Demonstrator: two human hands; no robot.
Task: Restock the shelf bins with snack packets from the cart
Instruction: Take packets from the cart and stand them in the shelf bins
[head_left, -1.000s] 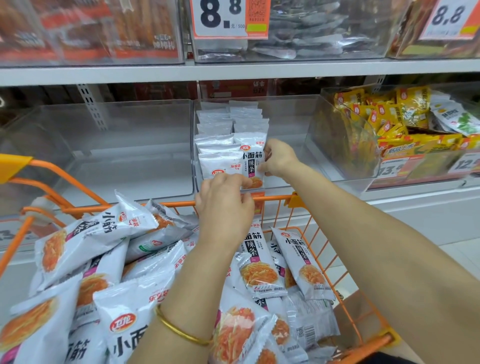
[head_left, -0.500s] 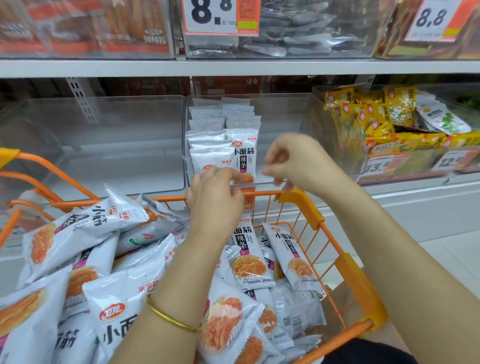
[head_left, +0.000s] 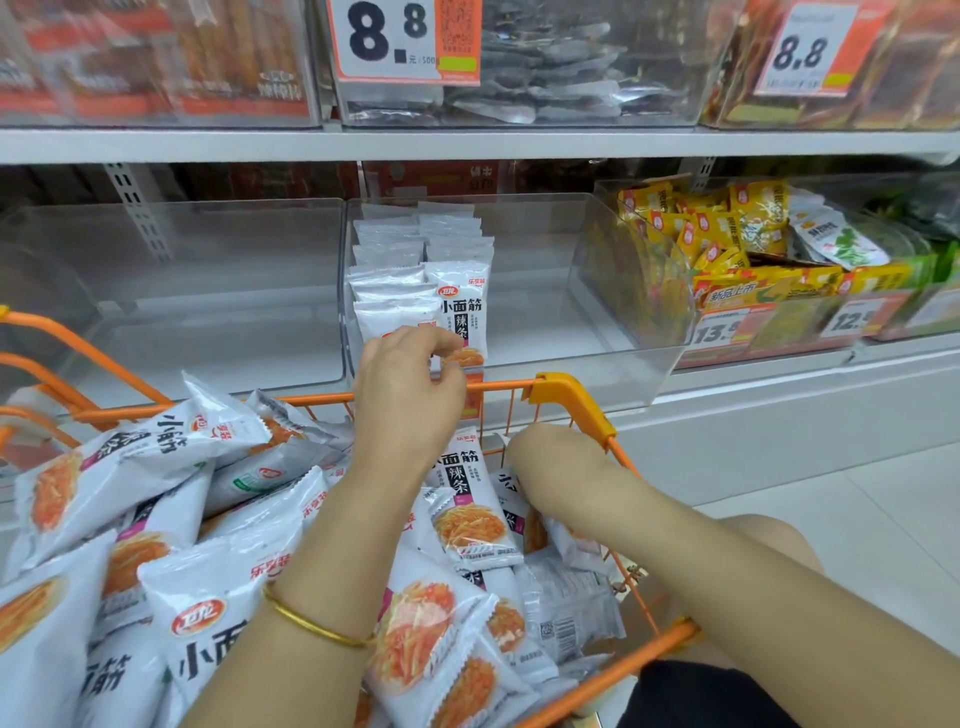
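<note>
The shelf (head_left: 467, 143) runs across above and beyond both hands, carrying clear bins. The orange cart (head_left: 571, 400) lies beneath both forearms, its far rim just under the left hand (head_left: 408, 384). It is heaped with white snack packets (head_left: 208, 613), piled highest to the left of the left arm.

Straight ahead of the left hand stands the middle bin (head_left: 571, 332), with two upright rows of the same packets (head_left: 415, 249) against its left wall. To the left of that hand is another clear bin (head_left: 208, 291). Well to the right of both hands is a bin of yellow packets (head_left: 727, 249).

The hands are apart. The left one is raised at the middle bin's front, fingers curled against the lower part of the front packet (head_left: 462, 306); whether they pinch it I cannot tell. The right hand (head_left: 530, 467) is lower and nearer, bent down at the wrist into the cart among the packets. Its fingers are hidden, so its grip cannot be told.

A gold bangle (head_left: 311, 623) circles the left wrist.
</note>
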